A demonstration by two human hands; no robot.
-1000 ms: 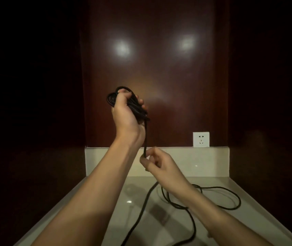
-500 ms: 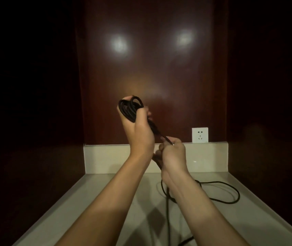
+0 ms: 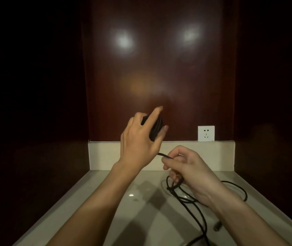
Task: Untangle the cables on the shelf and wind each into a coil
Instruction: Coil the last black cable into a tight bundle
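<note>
A black cable coil (image 3: 156,128) sits in my left hand (image 3: 140,139), which grips it above the shelf, back of the hand toward me and index finger pointing up. From the coil a strand runs down to my right hand (image 3: 186,166), which pinches the black cable (image 3: 164,155) between thumb and fingers. The loose rest of the cable (image 3: 200,217) lies in loops on the pale shelf (image 3: 106,201) below and right of my right hand. A plug end (image 3: 217,226) lies near my right forearm.
A white wall socket (image 3: 206,133) sits on the dark wooden back panel (image 3: 159,68) above the shelf's low pale rim (image 3: 102,155). Dark side walls close the shelf in on both sides.
My left hand has turned over and dropped lower with the coil. My right hand has moved down and right, drawing the strand out from the coil.
</note>
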